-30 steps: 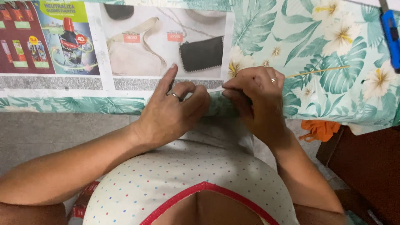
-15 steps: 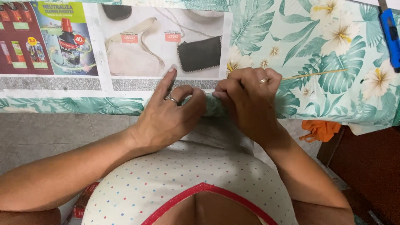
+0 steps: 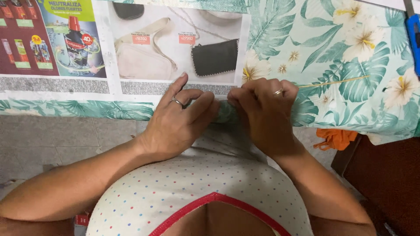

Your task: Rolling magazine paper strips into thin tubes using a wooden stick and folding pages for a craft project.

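Both hands pinch the near edge of the soft, light green leaf-and-flower printed fabric (image 3: 341,65) at the table's six o'clock side: left hand (image 3: 177,122) and right hand (image 3: 262,113) closed on its limp fold (image 3: 225,111). The printed paper flyer (image 3: 109,43) lies at eleven o'clock.

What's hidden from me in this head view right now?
- Fabric edge between the left hand and right hand: covered by the curled fingers.
- Any pin or needle: too small to tell.
- Blue tool: cut off by the right edge.
- Orange cloth: partly under the fabric overhang.
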